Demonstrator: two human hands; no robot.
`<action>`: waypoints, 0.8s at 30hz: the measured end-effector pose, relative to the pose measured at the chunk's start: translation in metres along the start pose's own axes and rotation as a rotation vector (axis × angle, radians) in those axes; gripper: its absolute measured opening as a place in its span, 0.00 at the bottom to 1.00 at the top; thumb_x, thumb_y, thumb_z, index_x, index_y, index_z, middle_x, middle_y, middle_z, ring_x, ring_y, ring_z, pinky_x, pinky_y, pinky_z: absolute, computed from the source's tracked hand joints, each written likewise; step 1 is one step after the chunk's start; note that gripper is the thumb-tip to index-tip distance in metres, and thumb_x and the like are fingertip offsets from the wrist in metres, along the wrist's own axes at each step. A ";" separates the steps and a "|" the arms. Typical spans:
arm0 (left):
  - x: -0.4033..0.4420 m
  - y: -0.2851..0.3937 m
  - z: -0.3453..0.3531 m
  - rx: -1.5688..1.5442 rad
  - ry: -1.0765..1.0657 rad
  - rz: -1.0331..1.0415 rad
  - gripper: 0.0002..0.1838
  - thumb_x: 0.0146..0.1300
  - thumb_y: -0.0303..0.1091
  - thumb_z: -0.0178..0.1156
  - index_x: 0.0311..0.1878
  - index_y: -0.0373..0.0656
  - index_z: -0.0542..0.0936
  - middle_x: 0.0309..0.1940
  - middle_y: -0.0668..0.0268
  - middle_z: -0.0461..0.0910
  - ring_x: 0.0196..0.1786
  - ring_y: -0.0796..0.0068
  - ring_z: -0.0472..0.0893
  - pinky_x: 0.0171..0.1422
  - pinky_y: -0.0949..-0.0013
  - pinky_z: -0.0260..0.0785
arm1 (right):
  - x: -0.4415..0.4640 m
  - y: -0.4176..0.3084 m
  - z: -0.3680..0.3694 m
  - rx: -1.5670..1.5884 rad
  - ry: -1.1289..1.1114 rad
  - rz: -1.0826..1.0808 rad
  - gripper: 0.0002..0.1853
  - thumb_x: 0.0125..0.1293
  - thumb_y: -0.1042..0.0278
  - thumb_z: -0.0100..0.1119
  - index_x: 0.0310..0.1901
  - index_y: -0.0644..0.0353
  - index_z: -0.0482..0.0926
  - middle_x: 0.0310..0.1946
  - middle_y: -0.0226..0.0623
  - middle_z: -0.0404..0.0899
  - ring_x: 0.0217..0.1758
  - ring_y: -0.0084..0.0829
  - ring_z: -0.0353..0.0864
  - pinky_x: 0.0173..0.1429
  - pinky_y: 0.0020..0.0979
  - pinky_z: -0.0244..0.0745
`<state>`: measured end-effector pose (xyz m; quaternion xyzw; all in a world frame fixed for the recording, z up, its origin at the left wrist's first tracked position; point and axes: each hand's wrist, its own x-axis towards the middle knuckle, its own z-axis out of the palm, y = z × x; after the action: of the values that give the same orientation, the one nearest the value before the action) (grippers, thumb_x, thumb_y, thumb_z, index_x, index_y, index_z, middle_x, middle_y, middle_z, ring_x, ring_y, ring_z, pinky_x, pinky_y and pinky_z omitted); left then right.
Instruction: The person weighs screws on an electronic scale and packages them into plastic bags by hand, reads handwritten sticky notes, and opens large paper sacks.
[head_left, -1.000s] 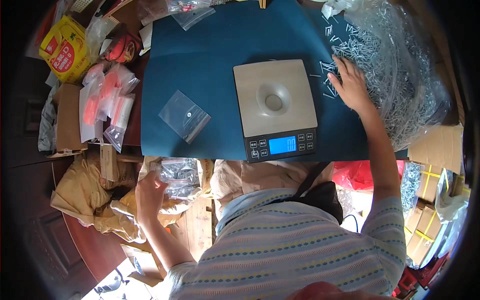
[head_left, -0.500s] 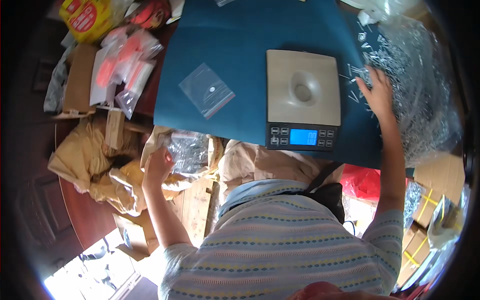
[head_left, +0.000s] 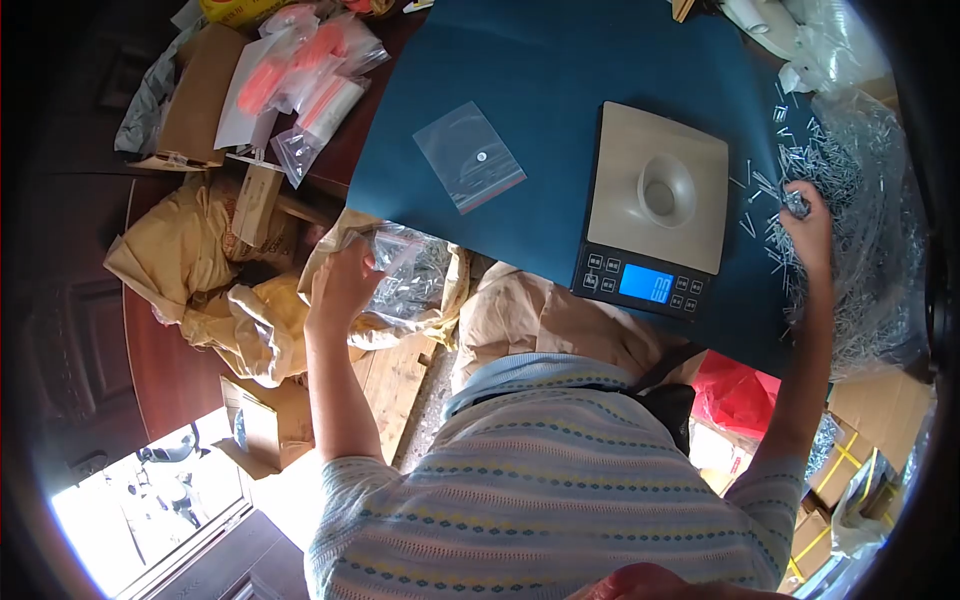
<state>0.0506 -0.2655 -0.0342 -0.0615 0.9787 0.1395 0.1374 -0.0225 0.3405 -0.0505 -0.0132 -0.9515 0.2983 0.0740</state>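
My right hand (head_left: pixel 808 228) is closed around a small bunch of metal screws (head_left: pixel 797 204), at the edge of a large heap of screws (head_left: pixel 835 170). My left hand (head_left: pixel 345 278) has its fingers pinched at the edge of a clear zip bag (head_left: pixel 398 252) with a red strip, over an open brown paper sack (head_left: pixel 455 285). Several filled clear bags (head_left: pixel 415 288) lie in that sack. Between my hands stands a digital scale (head_left: pixel 650 200) with a lit blue display and a round, pale dish (head_left: pixel 664 190) on its plate.
A flat clear zip bag (head_left: pixel 468 150) lies on the blue-green table cover (head_left: pixel 500 60), a small white disc on it. Packs of pink-and-clear bags (head_left: pixel 315 75) and a cardboard box (head_left: pixel 195 100) sit at the left. A red plastic bag (head_left: pixel 735 395) hangs below the right table edge.
My right hand has closed on a bunch of screws after lying spread on the heap. My left hand has lifted slightly over the sack. The whole view has shifted and turned.
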 end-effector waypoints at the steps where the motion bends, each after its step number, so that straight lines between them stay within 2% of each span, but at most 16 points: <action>1: -0.002 0.008 -0.006 -0.002 0.012 0.016 0.09 0.51 0.30 0.65 0.32 0.40 0.75 0.28 0.60 0.81 0.34 0.61 0.82 0.37 0.62 0.71 | 0.003 0.010 -0.004 0.136 -0.013 0.006 0.15 0.51 0.78 0.59 0.42 0.60 0.75 0.34 0.30 0.76 0.40 0.23 0.74 0.44 0.25 0.68; 4: -0.006 0.036 -0.024 -0.122 0.019 0.063 0.08 0.53 0.29 0.64 0.33 0.39 0.75 0.29 0.59 0.81 0.35 0.62 0.82 0.37 0.65 0.72 | 0.014 0.031 -0.015 0.734 0.043 0.227 0.14 0.56 0.76 0.58 0.45 0.60 0.74 0.37 0.30 0.76 0.39 0.22 0.74 0.41 0.22 0.68; 5: -0.005 0.043 -0.026 -0.204 0.047 0.131 0.08 0.53 0.29 0.64 0.34 0.38 0.76 0.30 0.58 0.81 0.35 0.62 0.82 0.37 0.66 0.72 | 0.016 0.031 -0.024 0.925 0.052 0.365 0.16 0.61 0.74 0.54 0.51 0.62 0.73 0.43 0.32 0.76 0.43 0.22 0.74 0.41 0.23 0.69; 8: 0.001 0.066 -0.023 -0.368 0.163 0.333 0.08 0.53 0.28 0.63 0.37 0.38 0.78 0.32 0.56 0.81 0.37 0.61 0.82 0.39 0.66 0.73 | 0.019 0.006 -0.031 1.713 -0.115 0.301 0.17 0.63 0.73 0.52 0.54 0.62 0.71 0.45 0.35 0.76 0.42 0.25 0.74 0.37 0.23 0.69; 9: 0.005 0.076 -0.021 -0.367 0.224 0.401 0.08 0.54 0.27 0.63 0.37 0.38 0.78 0.33 0.56 0.81 0.37 0.60 0.81 0.40 0.66 0.73 | 0.022 0.001 -0.027 1.811 -0.210 0.280 0.19 0.64 0.73 0.50 0.58 0.64 0.68 0.42 0.38 0.73 0.37 0.23 0.70 0.32 0.21 0.64; 11: 0.014 0.094 -0.017 -0.272 0.298 0.535 0.10 0.54 0.27 0.63 0.40 0.38 0.79 0.36 0.55 0.80 0.39 0.56 0.80 0.42 0.63 0.73 | 0.024 0.009 -0.008 1.548 -0.069 0.349 0.16 0.64 0.70 0.52 0.53 0.63 0.72 0.40 0.36 0.74 0.33 0.23 0.69 0.31 0.21 0.63; 12: 0.018 0.103 -0.015 -0.273 0.279 0.587 0.11 0.54 0.26 0.62 0.41 0.38 0.78 0.40 0.54 0.80 0.45 0.54 0.79 0.45 0.61 0.73 | 0.024 -0.009 -0.002 1.380 -0.012 0.440 0.12 0.63 0.67 0.55 0.46 0.61 0.75 0.37 0.33 0.75 0.31 0.22 0.70 0.29 0.21 0.62; 13: 0.023 0.113 -0.010 -0.250 0.307 0.638 0.12 0.53 0.24 0.60 0.42 0.37 0.79 0.42 0.53 0.79 0.47 0.54 0.79 0.48 0.62 0.73 | 0.023 -0.027 0.005 1.330 0.067 0.502 0.09 0.62 0.65 0.59 0.41 0.57 0.76 0.34 0.30 0.75 0.29 0.21 0.70 0.27 0.20 0.61; 14: 0.028 0.121 -0.004 -0.226 0.335 0.687 0.13 0.53 0.22 0.59 0.44 0.37 0.79 0.45 0.52 0.79 0.49 0.54 0.79 0.51 0.64 0.73 | 0.023 -0.040 0.011 1.319 0.092 0.524 0.09 0.62 0.63 0.60 0.40 0.56 0.76 0.33 0.30 0.75 0.28 0.20 0.70 0.25 0.19 0.60; 17: 0.043 0.130 0.034 -0.072 0.413 0.631 0.15 0.52 0.18 0.54 0.45 0.36 0.78 0.47 0.50 0.78 0.54 0.54 0.76 0.53 0.61 0.72 | 0.023 -0.067 0.022 1.509 -0.138 0.456 0.10 0.62 0.60 0.60 0.41 0.55 0.75 0.33 0.30 0.75 0.26 0.19 0.70 0.23 0.19 0.60; 19: 0.042 0.134 0.044 -0.115 0.392 0.653 0.16 0.51 0.17 0.52 0.44 0.35 0.77 0.47 0.50 0.77 0.54 0.55 0.76 0.54 0.60 0.73 | 0.021 -0.097 0.031 1.524 -0.205 0.394 0.11 0.63 0.60 0.59 0.41 0.57 0.75 0.33 0.31 0.75 0.26 0.18 0.71 0.22 0.19 0.61; 20: 0.040 0.136 0.048 -0.135 0.375 0.664 0.16 0.50 0.17 0.50 0.44 0.35 0.76 0.48 0.51 0.77 0.54 0.56 0.76 0.54 0.59 0.73 | 0.019 -0.115 0.035 1.444 -0.227 0.315 0.12 0.63 0.59 0.59 0.41 0.57 0.75 0.32 0.30 0.75 0.25 0.18 0.71 0.21 0.19 0.61; 21: 0.036 0.142 0.046 -0.160 0.360 0.670 0.16 0.50 0.16 0.51 0.44 0.35 0.76 0.46 0.49 0.78 0.52 0.54 0.77 0.50 0.59 0.75 | 0.016 -0.133 0.042 1.335 -0.198 0.252 0.12 0.63 0.58 0.59 0.41 0.57 0.75 0.31 0.30 0.75 0.25 0.17 0.72 0.20 0.18 0.60; 23: 0.031 0.147 0.047 -0.257 0.313 0.618 0.16 0.52 0.16 0.52 0.45 0.36 0.77 0.46 0.49 0.78 0.52 0.55 0.77 0.51 0.61 0.74 | 0.006 -0.171 0.050 0.987 -0.139 0.163 0.08 0.66 0.63 0.55 0.40 0.57 0.75 0.30 0.29 0.74 0.26 0.16 0.72 0.21 0.17 0.61; 24: 0.029 0.149 0.047 -0.305 0.291 0.590 0.16 0.53 0.16 0.53 0.46 0.36 0.78 0.45 0.50 0.78 0.52 0.55 0.77 0.51 0.62 0.73 | 0.004 -0.171 0.064 0.763 -0.108 0.074 0.08 0.64 0.62 0.58 0.38 0.56 0.76 0.28 0.31 0.76 0.26 0.19 0.75 0.22 0.24 0.65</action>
<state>0.0112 -0.1125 -0.0484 0.1848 0.9316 0.3072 -0.0605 -0.0328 0.1639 -0.0043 -0.0033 -0.7736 0.6335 0.0128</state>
